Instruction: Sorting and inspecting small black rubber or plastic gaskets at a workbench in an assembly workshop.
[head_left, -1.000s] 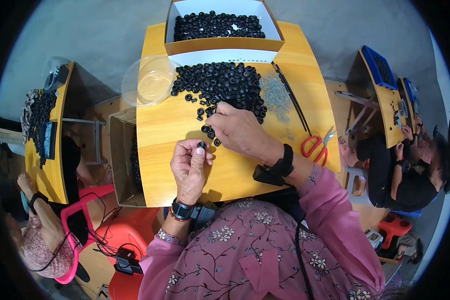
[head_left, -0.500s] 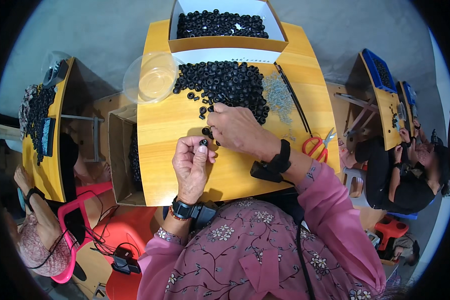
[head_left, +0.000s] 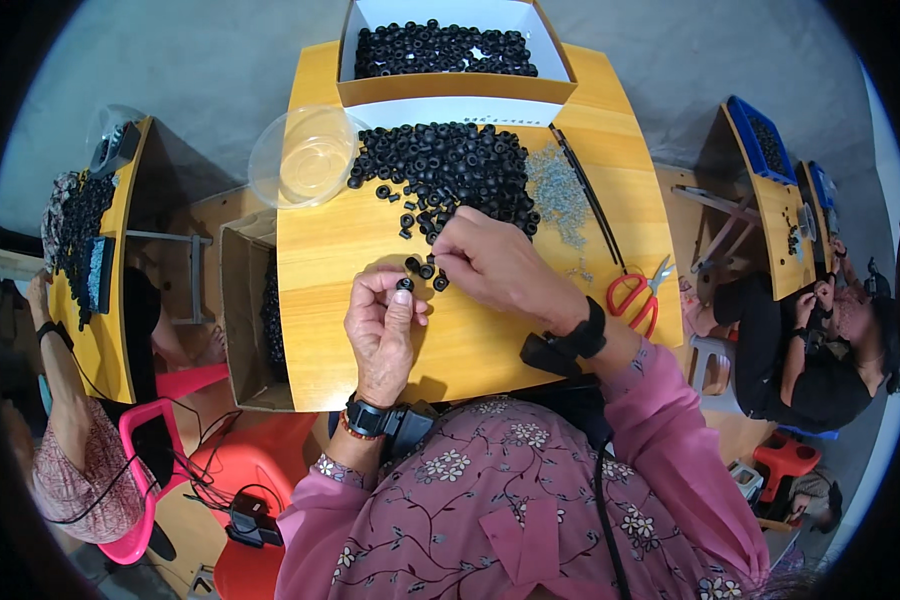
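Between thumb and forefinger of my left hand [head_left: 382, 325] is a small round black cap [head_left: 405, 284] with a hole in its top. My right hand [head_left: 495, 262] hovers just right of it, thumb and fingers pinched together; whatever they hold is hidden. Several loose black caps [head_left: 440, 283] lie on the table between the two hands. Beyond my hands spreads a heap of the same black caps [head_left: 440, 165]. To the right of the heap is a pile of small clear or silvery bits [head_left: 560, 195], too small to name.
A box [head_left: 457, 90] of black caps stands at the table's far edge. A clear round tub [head_left: 315, 170] sits far left. Red-handled scissors [head_left: 642, 295] and thin black rods [head_left: 585, 190] lie at right. A cardboard carton [head_left: 248, 330] stands left of the table. Other people work at side tables.
My right hand has shifted slightly right and toward me, uncovering loose caps by my left hand. The left hand keeps its cap and has hardly moved.
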Tool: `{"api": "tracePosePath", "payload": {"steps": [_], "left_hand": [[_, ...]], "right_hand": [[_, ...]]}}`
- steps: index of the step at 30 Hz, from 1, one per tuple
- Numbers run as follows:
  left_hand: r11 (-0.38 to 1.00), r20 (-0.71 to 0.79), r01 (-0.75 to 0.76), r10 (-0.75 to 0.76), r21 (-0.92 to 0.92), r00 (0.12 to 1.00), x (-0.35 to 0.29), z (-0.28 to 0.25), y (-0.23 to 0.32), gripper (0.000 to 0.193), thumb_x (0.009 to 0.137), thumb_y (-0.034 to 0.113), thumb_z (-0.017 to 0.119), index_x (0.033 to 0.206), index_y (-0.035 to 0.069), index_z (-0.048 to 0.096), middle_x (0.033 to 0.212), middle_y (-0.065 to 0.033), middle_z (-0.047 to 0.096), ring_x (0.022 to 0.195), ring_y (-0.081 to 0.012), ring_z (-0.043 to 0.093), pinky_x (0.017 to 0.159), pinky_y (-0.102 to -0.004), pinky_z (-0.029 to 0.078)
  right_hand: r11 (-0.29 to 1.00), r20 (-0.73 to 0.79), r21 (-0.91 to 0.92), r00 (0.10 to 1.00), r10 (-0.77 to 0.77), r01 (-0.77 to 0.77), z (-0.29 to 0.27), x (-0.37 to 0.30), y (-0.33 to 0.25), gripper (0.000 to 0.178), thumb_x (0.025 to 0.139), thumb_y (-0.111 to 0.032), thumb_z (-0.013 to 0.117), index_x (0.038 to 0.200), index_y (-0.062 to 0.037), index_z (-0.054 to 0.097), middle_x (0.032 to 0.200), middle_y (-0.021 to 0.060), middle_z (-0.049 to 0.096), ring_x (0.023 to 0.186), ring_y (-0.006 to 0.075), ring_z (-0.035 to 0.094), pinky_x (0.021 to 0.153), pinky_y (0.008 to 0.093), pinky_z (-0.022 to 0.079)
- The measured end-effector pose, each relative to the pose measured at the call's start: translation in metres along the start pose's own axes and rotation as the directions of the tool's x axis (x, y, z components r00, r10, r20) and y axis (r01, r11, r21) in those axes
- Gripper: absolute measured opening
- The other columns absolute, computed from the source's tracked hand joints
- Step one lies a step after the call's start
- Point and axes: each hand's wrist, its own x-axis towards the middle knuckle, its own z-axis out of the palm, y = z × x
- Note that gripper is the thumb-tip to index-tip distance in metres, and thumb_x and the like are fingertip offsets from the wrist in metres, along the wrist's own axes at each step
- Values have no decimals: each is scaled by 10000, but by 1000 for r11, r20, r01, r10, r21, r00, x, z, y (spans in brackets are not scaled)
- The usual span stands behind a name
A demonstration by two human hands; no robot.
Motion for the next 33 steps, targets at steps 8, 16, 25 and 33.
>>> {"api": "tracePosePath", "payload": {"steps": [8,16,25,33], "left_hand": [[998,43,11,-13,60,999,0,0,2,120,1011,72,566,1111,9,544,1073,-78,604,746,-102,595,664,-254,529],[999,38,0,-2,50,999,0,1,2,135,1005,95,594,1101,13,546,1052,-69,613,738,-100,597,652,-254,532],[996,55,17,-22,93,998,-2,-3,0,123,1000,88,589,1103,27,560,1068,-88,626,758,-109,594,655,-258,517],[990,177,53,-75,129,981,-10,8,13,131,990,100,620,1079,21,564,936,-72,649,719,-118,613,645,-266,533]], "right_hand": [[958,118,-285,993,-3,36,0,-68,-3,123,881,-112,618,910,-18,544,901,140,522,743,335,610,597,423,518],[960,130,-278,990,44,-6,-4,-68,-4,173,878,-125,661,1003,-41,575,947,123,534,758,333,616,628,440,519],[970,120,-229,991,-51,78,3,-74,-1,77,902,-77,574,947,-15,567,939,162,548,843,359,627,675,446,521],[758,8,612,961,277,-224,-20,-73,-6,131,940,-68,645,1046,-10,696,901,70,667,785,152,663,642,274,535]]}}
